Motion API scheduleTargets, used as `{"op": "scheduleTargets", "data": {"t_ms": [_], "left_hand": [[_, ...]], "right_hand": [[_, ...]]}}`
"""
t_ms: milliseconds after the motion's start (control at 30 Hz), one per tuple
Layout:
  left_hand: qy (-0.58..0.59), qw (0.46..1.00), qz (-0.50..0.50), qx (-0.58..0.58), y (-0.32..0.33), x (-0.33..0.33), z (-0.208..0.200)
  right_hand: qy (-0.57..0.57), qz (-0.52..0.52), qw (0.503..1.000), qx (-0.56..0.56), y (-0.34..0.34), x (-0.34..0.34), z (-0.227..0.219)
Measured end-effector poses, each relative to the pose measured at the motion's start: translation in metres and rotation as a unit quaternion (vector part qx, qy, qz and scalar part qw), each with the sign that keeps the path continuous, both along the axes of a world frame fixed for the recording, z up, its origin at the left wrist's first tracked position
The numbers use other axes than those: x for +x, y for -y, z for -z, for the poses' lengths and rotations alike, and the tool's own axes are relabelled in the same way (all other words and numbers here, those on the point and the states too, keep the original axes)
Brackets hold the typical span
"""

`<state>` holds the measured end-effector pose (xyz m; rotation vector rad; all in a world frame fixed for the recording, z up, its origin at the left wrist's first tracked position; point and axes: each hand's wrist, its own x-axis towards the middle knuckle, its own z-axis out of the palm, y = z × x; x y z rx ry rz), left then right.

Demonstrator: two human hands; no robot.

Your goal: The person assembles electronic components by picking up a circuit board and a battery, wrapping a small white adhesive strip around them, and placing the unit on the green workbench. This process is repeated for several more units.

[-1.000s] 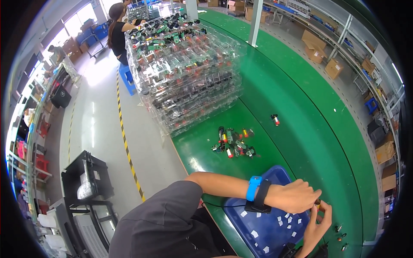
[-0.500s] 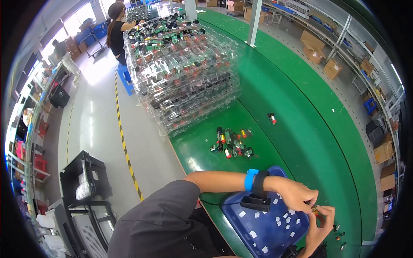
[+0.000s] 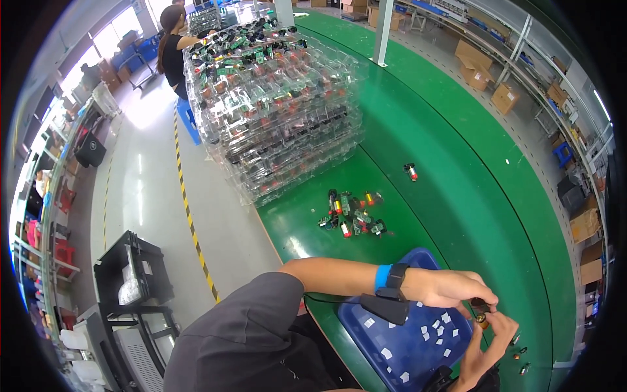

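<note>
green bench [image 3: 418, 130]; brassy part [image 3: 482, 320] pinched between fingertips [image 3: 491, 317] of right hand [image 3: 488, 353]

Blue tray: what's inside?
Small white pieces lie scattered in the blue tray. The left wrist and its black device hide a band across it; dark gear near the right hand covers part lower down. I can't tell what lies beneath.

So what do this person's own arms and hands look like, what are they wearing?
Both the left hand and right hand are gloveless. The left arm has a short dark grey sleeve, a bright blue wristband and a black strap with a black box; a thin black cable runs to it. Something black sits by the right wrist, unclear.
</note>
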<state>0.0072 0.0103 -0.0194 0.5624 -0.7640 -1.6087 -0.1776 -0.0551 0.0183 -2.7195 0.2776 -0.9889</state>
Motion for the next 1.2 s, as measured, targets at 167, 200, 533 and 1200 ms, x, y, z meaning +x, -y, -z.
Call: {"op": "scheduleTargets", "data": {"t_ms": [167, 200, 533, 1200], "left_hand": [[0.151, 0.984, -0.063, -0.075, -0.011, -0.002, -0.008], [0.152, 0.984, -0.060, -0.075, -0.011, -0.004, -0.009], [0.179, 0.982, -0.059, -0.035, -0.008, -0.009, -0.009], [0.274, 0.958, -0.065, -0.051, -0.015, -0.004, -0.016]], "right_hand": [[0.031, -0.006, 0.999, 0.011, 0.006, -0.009, 0.000], [0.029, -0.006, 0.999, 0.024, 0.006, -0.012, 0.000], [0.013, -0.001, 1.000, -0.017, 0.008, -0.018, -0.006], [0.044, 0.017, 0.992, -0.117, -0.001, -0.001, -0.012]]}}
